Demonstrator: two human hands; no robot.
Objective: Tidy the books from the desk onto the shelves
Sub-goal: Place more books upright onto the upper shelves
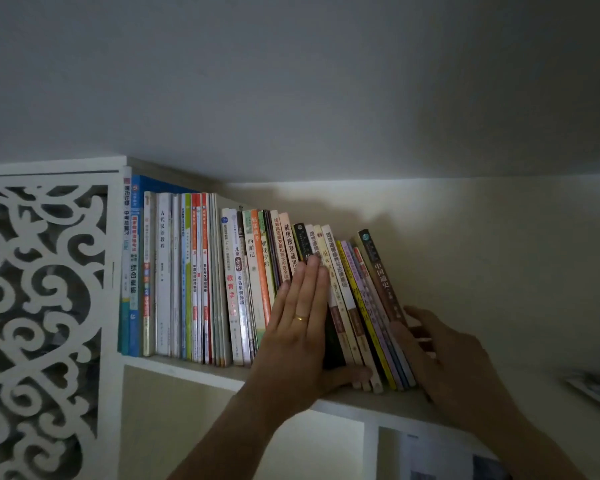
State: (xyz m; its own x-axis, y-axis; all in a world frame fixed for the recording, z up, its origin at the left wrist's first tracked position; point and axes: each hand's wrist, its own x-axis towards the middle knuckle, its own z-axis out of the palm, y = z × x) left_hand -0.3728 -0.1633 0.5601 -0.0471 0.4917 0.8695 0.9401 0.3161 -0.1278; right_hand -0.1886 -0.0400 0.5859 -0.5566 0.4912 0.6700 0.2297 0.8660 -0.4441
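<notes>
Shelf (201, 370) free rightward — left hand (300, 327) flat on books (243, 282), right hand's (454, 368) fingers loose.

The row of paperback books (257, 285) shows paper spines, several of them glossy and catching the light. They stand on a smooth, matt white board shelf (194, 370), beside a white fretwork panel (42, 306) cut with scrolls. A thin, shiny gold-coloured metal ring (300, 318) sits on one finger.

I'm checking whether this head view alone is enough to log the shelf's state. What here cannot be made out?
- Lower spines of the middle books: hidden behind the left hand.
- Right hand fingertips: tucked behind the leaning brown book.
- Flat item at the right edge: blurred, cut off by the frame.
- Desk: out of view.
- Carved white panel: contents behind it too dark.
</notes>
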